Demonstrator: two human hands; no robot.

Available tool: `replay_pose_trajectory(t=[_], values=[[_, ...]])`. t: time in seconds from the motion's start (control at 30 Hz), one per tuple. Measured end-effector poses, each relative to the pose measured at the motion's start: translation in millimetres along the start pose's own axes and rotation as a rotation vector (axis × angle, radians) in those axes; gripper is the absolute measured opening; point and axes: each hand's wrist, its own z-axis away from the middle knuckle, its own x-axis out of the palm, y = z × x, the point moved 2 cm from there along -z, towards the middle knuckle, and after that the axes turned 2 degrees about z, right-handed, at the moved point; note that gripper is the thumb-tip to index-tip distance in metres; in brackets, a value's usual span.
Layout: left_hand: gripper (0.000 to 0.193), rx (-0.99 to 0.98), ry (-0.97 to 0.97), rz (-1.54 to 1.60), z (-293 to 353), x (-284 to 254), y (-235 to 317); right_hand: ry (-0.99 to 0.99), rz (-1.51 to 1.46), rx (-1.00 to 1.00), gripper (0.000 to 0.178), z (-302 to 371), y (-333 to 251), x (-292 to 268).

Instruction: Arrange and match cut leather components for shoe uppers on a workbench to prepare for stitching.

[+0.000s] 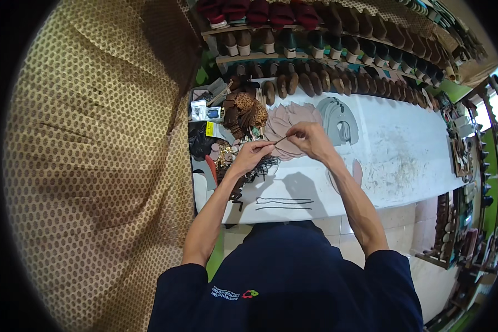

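Two hands are working above the white surface: the left hand and the right hand are each pinching one end of a thin dark strip with closed fingers, holding it taut between them over a fan of pinkish cut-out pieces. Two more thin strips are lying flat near the surface's front edge. Grey cut-outs are resting beside the pink ones, below shelves of shoe parts.

bare bench right; clutter left
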Motion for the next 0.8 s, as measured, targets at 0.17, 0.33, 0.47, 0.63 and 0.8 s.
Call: replay_pose_trajectory(t=[0.17, 0.33, 0.47, 0.63, 0.8], values=[[0.028, -0.05, 0.017, -0.021, 5.8, -7.5, 8.7, 0.144, 0.06, 0.0, 0.018, 15.9, 3.4, -53.2], [0.028, -0.071, 0.02, -0.092, 36.1, -18.2, -9.1, 0.131, -0.01, 0.152, 0.019, 54.0, 26.0, -66.8], [0.028, -0.223, 0.046, -0.229, 65.7, -16.5, -45.3, -0.104, -0.019, 0.333, 0.024, 103.2, 83.6, -23.3], [0.029, -0.283, 0.007, -0.44, 98.4, -5.6, -92.1, -0.176, -0.039, 0.335, 0.025, 172.3, 143.0, 46.8], [0.023, -0.177, -0.008, -0.639, 121.1, 3.7, -131.3, -0.217, 0.234, 0.355, 0.022, 187.3, 141.7, 87.1]])
